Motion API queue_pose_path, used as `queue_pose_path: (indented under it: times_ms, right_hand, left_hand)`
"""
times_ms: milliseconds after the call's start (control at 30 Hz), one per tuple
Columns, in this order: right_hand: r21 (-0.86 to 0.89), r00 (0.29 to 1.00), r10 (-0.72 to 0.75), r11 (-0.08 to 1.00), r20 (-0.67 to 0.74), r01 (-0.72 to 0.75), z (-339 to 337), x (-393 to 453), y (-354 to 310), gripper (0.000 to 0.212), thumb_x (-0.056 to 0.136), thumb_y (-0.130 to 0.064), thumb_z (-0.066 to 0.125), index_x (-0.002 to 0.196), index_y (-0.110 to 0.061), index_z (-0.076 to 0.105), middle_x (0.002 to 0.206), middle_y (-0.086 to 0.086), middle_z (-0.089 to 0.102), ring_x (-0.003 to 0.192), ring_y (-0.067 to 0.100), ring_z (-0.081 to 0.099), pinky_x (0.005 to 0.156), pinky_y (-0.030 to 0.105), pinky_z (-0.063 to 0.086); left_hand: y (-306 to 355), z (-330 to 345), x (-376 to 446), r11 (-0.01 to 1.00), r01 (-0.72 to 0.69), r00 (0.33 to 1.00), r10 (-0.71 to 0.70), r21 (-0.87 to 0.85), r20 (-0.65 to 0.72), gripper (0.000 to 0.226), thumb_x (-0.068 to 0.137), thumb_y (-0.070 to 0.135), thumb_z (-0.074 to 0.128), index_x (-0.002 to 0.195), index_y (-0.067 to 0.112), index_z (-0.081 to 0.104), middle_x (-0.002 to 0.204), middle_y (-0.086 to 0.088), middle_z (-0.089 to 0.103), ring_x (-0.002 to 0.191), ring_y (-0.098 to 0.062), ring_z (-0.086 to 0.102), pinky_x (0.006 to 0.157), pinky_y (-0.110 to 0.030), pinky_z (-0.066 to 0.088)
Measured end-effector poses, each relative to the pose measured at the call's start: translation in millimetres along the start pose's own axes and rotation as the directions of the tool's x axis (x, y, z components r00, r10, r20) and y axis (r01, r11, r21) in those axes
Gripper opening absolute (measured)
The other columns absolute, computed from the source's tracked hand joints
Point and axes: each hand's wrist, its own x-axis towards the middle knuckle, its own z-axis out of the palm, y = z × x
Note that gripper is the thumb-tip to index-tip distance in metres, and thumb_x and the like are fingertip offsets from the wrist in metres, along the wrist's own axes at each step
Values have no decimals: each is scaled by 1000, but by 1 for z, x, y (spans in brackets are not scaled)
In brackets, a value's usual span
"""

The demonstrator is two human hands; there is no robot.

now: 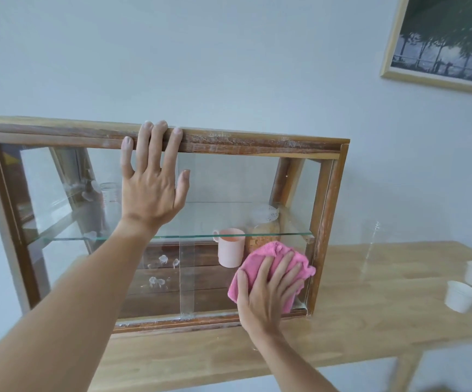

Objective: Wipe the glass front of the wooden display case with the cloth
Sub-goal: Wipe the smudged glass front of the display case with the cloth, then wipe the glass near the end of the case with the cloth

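The wooden display case (257,144) stands on a light wooden table, its glass front (229,179) facing me. Whitish smudges (158,281) mark the lower left pane. My left hand (151,188) lies flat against the upper frame and glass, fingers spread over the top rail. My right hand (268,295) presses a pink cloth (268,256) against the lower right corner of the glass, fingers spread over it.
Inside the case are a glass shelf (229,236), a pink cup (229,247), a jar (265,224) and a clear glass (110,199). On the table (370,306) right of the case stand a clear tumbler (373,247) and two white paper cups (460,295). A framed picture (441,41) hangs on the wall.
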Motion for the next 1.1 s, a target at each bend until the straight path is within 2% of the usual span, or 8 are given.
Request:
queue_pose_path:
  times_ms: [200, 300, 433, 567, 633, 833, 900, 1100]
  right_hand:
    - [49, 980, -22, 998, -196, 32, -41, 81, -45, 74, 104, -61, 16, 162, -15, 9, 169, 18, 0, 154, 50, 0, 118, 75, 5]
    - [-48, 946, -255, 967, -200, 250, -50, 99, -85, 72, 105, -58, 21, 163, -16, 17, 170, 16, 1, 154, 51, 1, 119, 74, 3]
    - [-194, 674, -738, 666, -30, 720, -22, 62, -94, 65, 102, -55, 46, 157, -22, 37, 170, 8, 19, 157, 43, 0, 119, 73, 9]
    - [-283, 428, -872, 359, 237, 889, -1, 23, -46, 78, 98, -61, 47, 164, -30, 18, 172, -1, 13, 157, 34, 8, 124, 63, -2]
    - [-299, 448, -856, 370, 258, 880, -4, 20, -23, 75, 99, -63, 45, 164, -33, 20, 171, -2, 16, 155, 32, 17, 124, 62, 2]
    - [-153, 921, -330, 941, -208, 302, -46, 94, -52, 75, 104, -60, 26, 165, -21, 5, 172, 13, -2, 156, 45, 1, 121, 70, 0]
    - [-92, 927, -264, 964, -267, 249, -52, 105, -83, 73, 106, -58, 22, 165, -19, 6, 172, 14, 0, 156, 46, 0, 120, 73, 5]
    - [-182, 711, -688, 725, -144, 664, -14, 65, -127, 64, 104, -52, 45, 158, -18, 33, 169, 9, 24, 157, 41, 9, 123, 67, 6]
  left_hand:
    - [0, -2, 1, 1000, -4, 1000, 4, 6, 9, 63, 101, 42, 24, 159, 19, 17, 163, -10, 23, 153, -28, 10, 124, -46, 1]
    - [0, -3, 1, 1000, -9, 1000, 9, 14, 16, 62, 101, 41, 23, 159, 18, 16, 163, -11, 24, 153, -27, 10, 124, -45, 1]
    - [-2, -5, 1, 1000, -16, 1000, 16, 3, 4, 59, 102, 36, 22, 159, 19, 17, 162, -11, 29, 152, -26, 12, 123, -44, 2]
    - [-4, -8, 1, 999, -27, 1000, 27, -18, 12, 58, 102, 34, 27, 158, 19, 19, 161, -10, 30, 151, -26, 15, 122, -45, 6]
    - [-3, -8, 1, 999, -35, 999, 35, -23, 19, 59, 102, 34, 27, 158, 19, 19, 160, -10, 30, 151, -27, 17, 122, -46, 8]
    - [-5, -5, 2, 1000, -29, 999, 30, -3, 40, 59, 102, 36, 24, 159, 20, 17, 161, -9, 29, 152, -26, 18, 122, -47, 11]
    - [-5, -8, 2, 999, -34, 999, 36, -30, 37, 58, 103, 34, 24, 158, 21, 19, 160, -7, 31, 152, -25, 21, 122, -45, 11]
    - [-28, -19, 6, 985, -140, 986, 148, -99, 76, 53, 105, 31, 22, 158, 23, 23, 163, -1, 30, 153, -20, 21, 123, -39, 12]
